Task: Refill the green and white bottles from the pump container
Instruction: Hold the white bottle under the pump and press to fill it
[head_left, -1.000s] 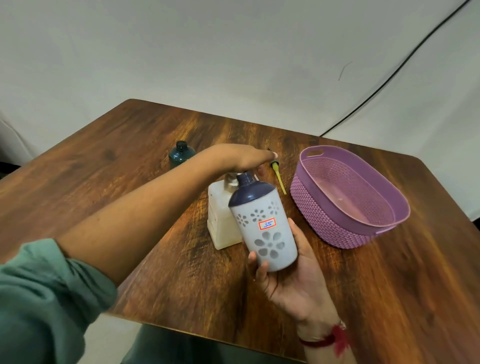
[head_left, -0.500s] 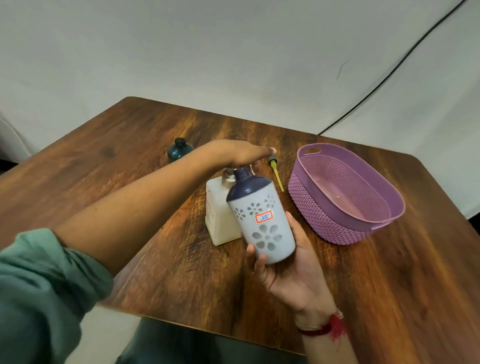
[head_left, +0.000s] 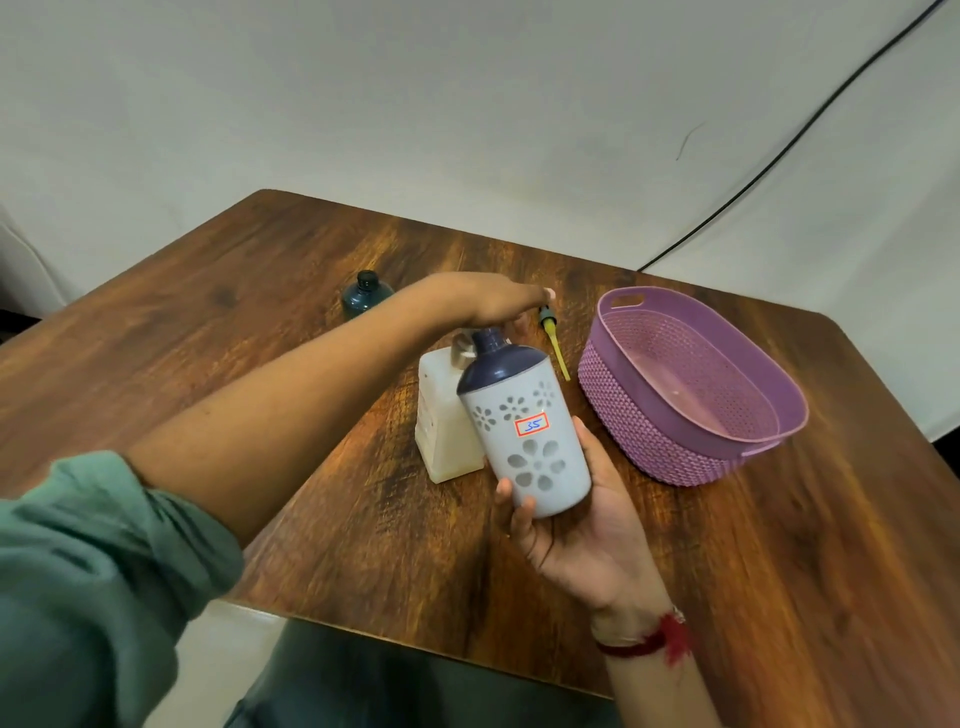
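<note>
My right hand (head_left: 582, 530) grips the white bottle (head_left: 530, 441), which has flower cut-outs, a dark blue top and a small red-edged label. It is held tilted, with its neck up against the pump head of the cream pump container (head_left: 441, 421). My left hand (head_left: 493, 301) lies on top of that pump head with its fingers stretched out, and hides most of it. The green bottle (head_left: 363, 299) stands alone at the back left of the wooden table (head_left: 234, 291).
A purple woven basket (head_left: 727, 415) sits at the right of the table. A thin yellow tube with a dark cap (head_left: 555, 345) lies between the pump container and the basket. A black cable runs across the white backdrop at the upper right.
Only the view has shifted a little. Both hands, the white bottle and the pump container keep their places.
</note>
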